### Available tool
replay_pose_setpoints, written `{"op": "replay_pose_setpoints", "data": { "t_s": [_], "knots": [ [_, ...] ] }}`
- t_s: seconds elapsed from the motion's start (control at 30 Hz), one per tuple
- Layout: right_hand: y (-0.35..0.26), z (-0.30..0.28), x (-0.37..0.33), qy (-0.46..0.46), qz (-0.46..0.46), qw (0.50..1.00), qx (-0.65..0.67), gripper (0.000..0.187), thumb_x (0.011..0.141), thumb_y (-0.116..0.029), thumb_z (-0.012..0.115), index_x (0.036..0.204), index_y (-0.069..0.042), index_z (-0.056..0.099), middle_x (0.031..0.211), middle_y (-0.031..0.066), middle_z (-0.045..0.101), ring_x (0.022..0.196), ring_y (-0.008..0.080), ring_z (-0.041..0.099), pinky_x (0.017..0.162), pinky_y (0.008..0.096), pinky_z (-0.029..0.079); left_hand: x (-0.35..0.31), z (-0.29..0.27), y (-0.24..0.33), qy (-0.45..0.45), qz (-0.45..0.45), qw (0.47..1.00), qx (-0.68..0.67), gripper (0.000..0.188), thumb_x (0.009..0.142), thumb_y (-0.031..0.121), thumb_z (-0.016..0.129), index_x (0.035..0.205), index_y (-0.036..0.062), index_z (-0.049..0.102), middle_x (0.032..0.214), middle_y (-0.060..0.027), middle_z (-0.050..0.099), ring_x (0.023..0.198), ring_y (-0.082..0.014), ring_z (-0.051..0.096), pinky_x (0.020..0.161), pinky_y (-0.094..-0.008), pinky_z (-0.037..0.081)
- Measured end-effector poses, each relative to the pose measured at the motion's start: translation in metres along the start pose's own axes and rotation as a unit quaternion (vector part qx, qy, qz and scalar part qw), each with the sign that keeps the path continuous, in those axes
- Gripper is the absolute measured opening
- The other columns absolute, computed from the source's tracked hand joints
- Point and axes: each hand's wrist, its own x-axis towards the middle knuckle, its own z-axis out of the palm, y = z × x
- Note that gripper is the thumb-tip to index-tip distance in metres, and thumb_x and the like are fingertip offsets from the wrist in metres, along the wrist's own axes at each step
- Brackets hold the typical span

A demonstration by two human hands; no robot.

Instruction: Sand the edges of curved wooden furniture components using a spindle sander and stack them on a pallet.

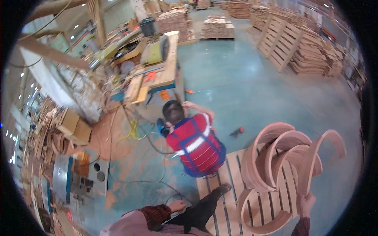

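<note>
Arc (308,167): curved wood at 4 o'clock (hours read from the middle of the view), upright, bending over toward 3 o'clock.
Right hand (307,203): at 4 o'clock, its grip pinching the arc's lower end.
Left hand (176,206): at 6 o'clock, near a dark trouser leg (202,210); the fingers look curled, but whether this grip pinches anything I cannot tell.
Pallet (222,220): at 5 o'clock, slatted, on the floor (232,90).
Stack (252,169): more curved wood at 4 o'clock, pieces close together over the pallet.
Loose piece (271,225): at 5 o'clock, curved too, on the pallet nearer the wearer.
Co-worker (197,145): toward 6 o'clock from the middle, low down, back to the view, red vest with a white band.
Tool (237,132): dark with a red end, on the floor toward 3 o'clock; kind too blurred to tell.
Table (169,74): at 11 o'clock, an orange object (150,76) on it.
Planks (216,29): piled between 12 and 1 o'clock.
</note>
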Motion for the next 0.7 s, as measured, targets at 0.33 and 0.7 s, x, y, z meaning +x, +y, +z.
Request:
{"op": "replay_pose_setpoints", "data": {
  "t_s": [0.33, 0.7],
  "knots": [
    [-0.302, -0.114, -0.229, -0.134, -0.428, 0.889, -0.088, 0.022, 0.092, -0.022, 0.077, 0.104, -0.005, 0.075, 0.087, 0.017, 0.069, 0.081, 0.0398, 0.068, 0.076, 0.053, 0.054, -0.254, -0.136, 0.211, -0.045, 0.305, 0.798, -0.518, 0.068, 0.111, 0.061, 0.044, 0.15, 0.0055, 0.052, 0.136, -0.0106, 0.067, 0.12, -0.0227, 0.066, 0.104, -0.0406, 0.053],
    [-0.564, 0.148, -0.425, -0.35, -0.645, 0.653, 0.188, 0.035, 0.078, -0.017, 0.087, 0.101, -0.001, 0.066, 0.115, 0.0217, 0.07, 0.109, 0.0415, 0.067, 0.097, 0.0471, 0.053, -0.51, -0.288, -0.037, 0.093, 0.471, 0.561, -0.674, 0.063, 0.111, 0.049, 0.051, 0.157, 0.0049, 0.045, 0.144, -0.0126, 0.063, 0.129, -0.0253, 0.064, 0.111, -0.045, 0.051]
  ]
}}
